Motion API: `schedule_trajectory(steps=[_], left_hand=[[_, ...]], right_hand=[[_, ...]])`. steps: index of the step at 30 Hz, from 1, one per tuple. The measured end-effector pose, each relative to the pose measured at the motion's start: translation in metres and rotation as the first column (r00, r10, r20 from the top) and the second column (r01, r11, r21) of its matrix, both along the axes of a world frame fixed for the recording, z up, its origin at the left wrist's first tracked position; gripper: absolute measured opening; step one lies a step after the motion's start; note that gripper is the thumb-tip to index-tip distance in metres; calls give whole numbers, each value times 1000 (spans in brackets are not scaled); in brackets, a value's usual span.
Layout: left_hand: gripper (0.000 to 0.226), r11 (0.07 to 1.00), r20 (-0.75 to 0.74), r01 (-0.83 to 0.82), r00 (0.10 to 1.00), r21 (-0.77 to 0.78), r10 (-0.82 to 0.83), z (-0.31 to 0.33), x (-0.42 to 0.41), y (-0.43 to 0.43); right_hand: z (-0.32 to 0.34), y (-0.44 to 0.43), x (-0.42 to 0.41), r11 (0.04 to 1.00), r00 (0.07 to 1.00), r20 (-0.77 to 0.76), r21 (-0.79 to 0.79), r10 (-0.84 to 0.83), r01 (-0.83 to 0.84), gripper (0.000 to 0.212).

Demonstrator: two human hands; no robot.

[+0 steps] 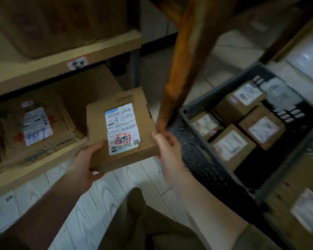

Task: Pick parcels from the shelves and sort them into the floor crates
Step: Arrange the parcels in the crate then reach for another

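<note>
The left hand (87,165) grips the near left corner of a flat cardboard parcel (120,131), thumb on top and fingers curled underneath. The right hand (167,150) grips the parcel's right edge close to the near corner, thumb pressed on the top face; its other fingers are hidden below the box. Both forearms reach in from the near edge of the view.

The parcel is held in the air above the floor (101,195), top face up, between the shelf at left and the crate at right. A white shipping label (122,123) covers much of its top, with a red-framed sticker bearing dark handwriting near the label's lower end.

Just left of the parcel, on the lower shelf (34,170), lies a larger worn box (11,134) with its own white label and blue handwritten digits. The upper shelf (61,67) carries a small red-edged tag (77,62) on its front edge and another big box (61,24) on top.

Right of the hands stands a dark plastic crate (197,156) with perforated walls, holding four small labelled boxes (231,145) packed side by side. A brown wooden post (184,60) rises between the parcel and the crate. At near right, beside the crate, lies one more labelled box (296,204). A dark trouser leg (152,222) shows between the forearms.
</note>
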State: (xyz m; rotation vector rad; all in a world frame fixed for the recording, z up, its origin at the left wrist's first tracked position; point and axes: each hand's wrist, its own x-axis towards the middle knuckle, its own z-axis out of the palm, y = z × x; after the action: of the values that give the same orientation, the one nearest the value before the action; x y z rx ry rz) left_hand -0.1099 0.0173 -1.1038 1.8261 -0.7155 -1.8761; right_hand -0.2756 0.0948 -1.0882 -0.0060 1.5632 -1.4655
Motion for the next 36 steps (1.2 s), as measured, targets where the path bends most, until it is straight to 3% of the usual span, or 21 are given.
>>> schedule_trajectory(steps=[6,10,14,17,21,23,25,28,33,36], left_hand=[[54,980,68,125,988,156,-137,73,-55,53],[40,946,-17,283,959,161,-284,116,-101,87],[42,888,-132,446,893,112,-431,147,-168,99],[40,895,-163,439,891,76,-424,151,-232,99],[41,902,-169,385,919,198,-356,128,-325,100],[24,859,-177,436,899,267,-401,109,-370,95],[8,850,-175,467,883,244,-435,83,-413,87],[7,834,-141,506,863,222,-486,41,-465,78],[27,801,-160,538,843,262,-514,-33,-524,68],[16,789,-158,526,850,317,-503,-64,-541,68]], right_hand=[[79,70,-52,982,996,43,177,-72,64,11],[120,116,-90,948,973,77,256,-217,191,9],[143,154,-129,865,873,136,276,-467,420,10],[142,166,-161,778,751,220,275,-623,565,16],[120,166,-212,639,572,287,300,-769,708,23],[102,161,-241,604,482,384,325,-788,728,27],[82,153,-272,586,392,489,343,-779,734,26],[49,139,-316,511,241,577,366,-780,778,29],[-15,115,-375,413,143,566,383,-812,826,41],[-43,111,-393,395,141,510,431,-848,811,31]])
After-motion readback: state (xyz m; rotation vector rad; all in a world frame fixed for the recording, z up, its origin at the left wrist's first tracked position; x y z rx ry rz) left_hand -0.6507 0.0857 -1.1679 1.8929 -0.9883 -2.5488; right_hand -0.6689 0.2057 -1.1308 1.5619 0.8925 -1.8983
